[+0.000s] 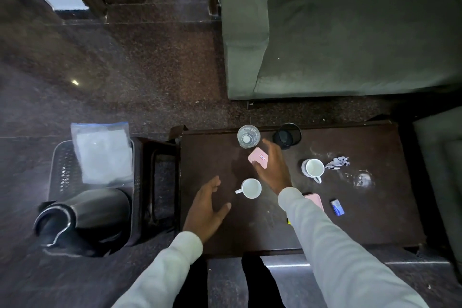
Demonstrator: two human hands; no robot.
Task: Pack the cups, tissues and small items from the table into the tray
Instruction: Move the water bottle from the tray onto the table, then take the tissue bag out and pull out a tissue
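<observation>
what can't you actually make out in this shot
- Pink packet, head view: the right hand covers part of it, and the print is too small to read.
- Second pink item: mostly hidden by the right sleeve.
- Small blue box: label too small to read.
- Tray: its floor is largely covered by the plastic bag and the kettle.
- Left hand: open, empty.

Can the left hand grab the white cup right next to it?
Probably yes. The left hand is open and empty, just beside the white cup, whose handle points toward it. Nothing lies between them on the table, and the right hand is busy with a pink packet.
</observation>
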